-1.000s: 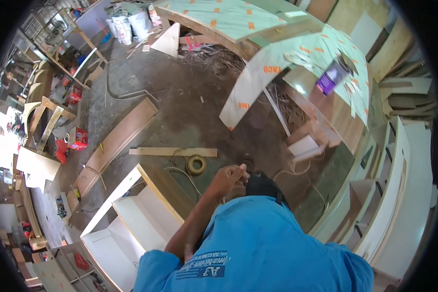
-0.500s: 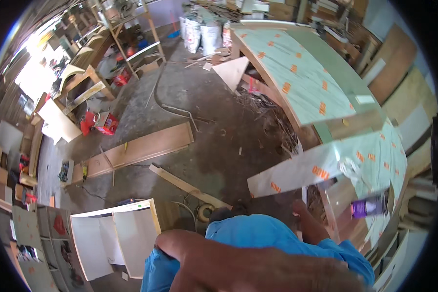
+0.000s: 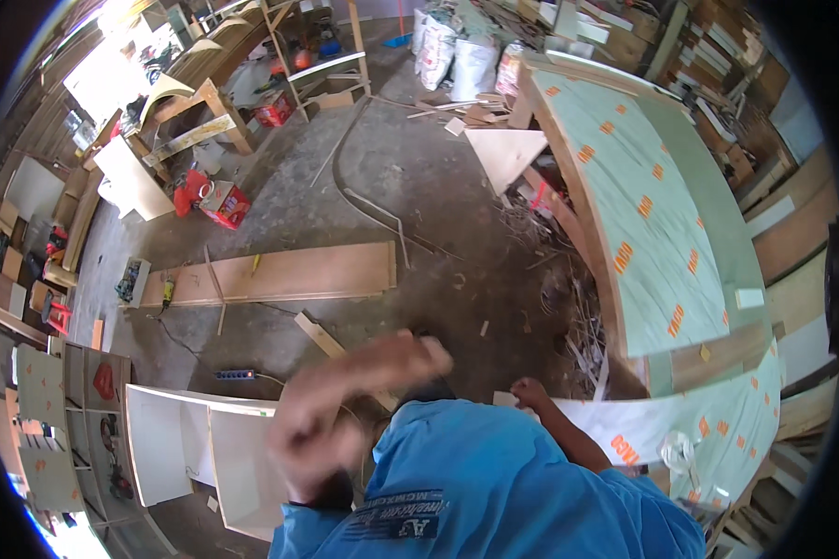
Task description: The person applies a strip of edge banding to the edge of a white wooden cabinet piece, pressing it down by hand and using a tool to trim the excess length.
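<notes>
My left hand (image 3: pixel 429 359) is smeared by motion. Its arm bends up from the blue sleeve and reaches across above the floor, over a narrow wooden strip (image 3: pixel 319 335); whether its fingers hold anything does not show. My right hand (image 3: pixel 529 393) looks small and curled closed, beside the left end of a long panel covered in pale green film with orange print (image 3: pixel 578 419). I cannot tell whether it touches that panel or grips something hidden. On the panel rests a clear crumpled bundle (image 3: pixel 678 452). My blue shirt (image 3: pixel 494 456) fills the lower middle.
A large film-covered tabletop (image 3: pixel 657 214) stands at right, with wood scraps (image 3: pixel 583 335) under its edge. Wide boards (image 3: pixel 298 275) lie on the floor with a green power tool (image 3: pixel 167 293). An open white cabinet (image 3: pixel 242 456) is lower left, near a power strip (image 3: pixel 235 374). Sacks (image 3: pixel 475 67) stand behind.
The view has tilted, shifting the room rightward. My left arm, earlier across the bottom foreground, has swung forward over the floor. My right hand has come nearer the film-covered panel's left end.
</notes>
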### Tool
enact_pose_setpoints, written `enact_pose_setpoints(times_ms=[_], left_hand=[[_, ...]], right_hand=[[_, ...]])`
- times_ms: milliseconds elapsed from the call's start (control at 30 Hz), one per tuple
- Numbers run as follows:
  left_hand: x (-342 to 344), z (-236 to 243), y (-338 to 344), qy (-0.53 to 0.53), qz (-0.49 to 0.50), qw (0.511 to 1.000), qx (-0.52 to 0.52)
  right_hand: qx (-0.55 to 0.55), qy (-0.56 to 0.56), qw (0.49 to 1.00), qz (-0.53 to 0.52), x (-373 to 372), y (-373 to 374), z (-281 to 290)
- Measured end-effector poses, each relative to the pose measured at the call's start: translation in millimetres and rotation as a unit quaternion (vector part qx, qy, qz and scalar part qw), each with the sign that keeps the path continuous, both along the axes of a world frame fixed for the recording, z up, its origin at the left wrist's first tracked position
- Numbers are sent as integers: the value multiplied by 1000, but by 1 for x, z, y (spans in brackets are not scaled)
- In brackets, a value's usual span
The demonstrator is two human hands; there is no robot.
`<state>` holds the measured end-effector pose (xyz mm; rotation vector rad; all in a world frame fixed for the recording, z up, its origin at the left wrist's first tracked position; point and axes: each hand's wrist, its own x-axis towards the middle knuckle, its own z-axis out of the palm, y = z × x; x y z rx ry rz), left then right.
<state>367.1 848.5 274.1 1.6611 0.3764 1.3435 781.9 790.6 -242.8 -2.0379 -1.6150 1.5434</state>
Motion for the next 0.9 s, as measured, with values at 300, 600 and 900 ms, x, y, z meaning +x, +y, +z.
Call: enact_pose_setpoints(times_ms=[300,600,900], left_hand=[[-57,-147,269,105,181,888,-409],[-105,-199,369,164,262,897,-317],[-255,-290,466,74,480,676,-555]], right_hand=[[-27,-259,949,178,60,82,-65],[112,-215,949,200,-40,370,-42],[-24,-137,985,101,-213,649,-3]])
